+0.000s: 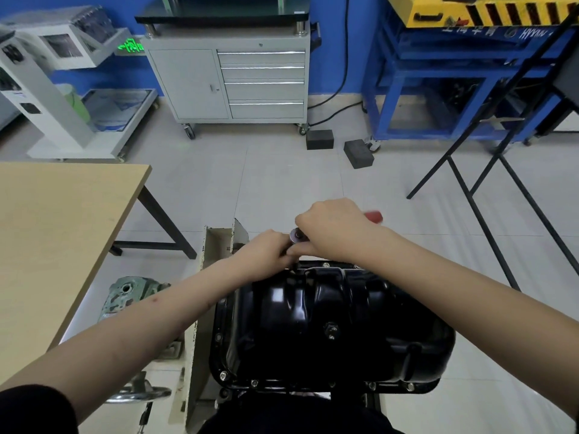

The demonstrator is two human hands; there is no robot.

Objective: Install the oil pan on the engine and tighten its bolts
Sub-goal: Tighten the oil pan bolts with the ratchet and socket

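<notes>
At the far rim of the glossy black steel oil pan [329,321], seated on the engine, I see my right hand [336,230] gripping the red-handled ratchet [374,215] while my left hand [269,249] pinches its socket; I judge bolt-tightening underway, needing a steady swing next.

A wooden table [56,233] is positioned at left, a grey drawer cabinet [228,79] at far centre, two dark blocks [319,139] beside it, and a blue frame [438,89] at far right.

Hands [313,236] on ratchet [297,235] (red-handled)
</notes>
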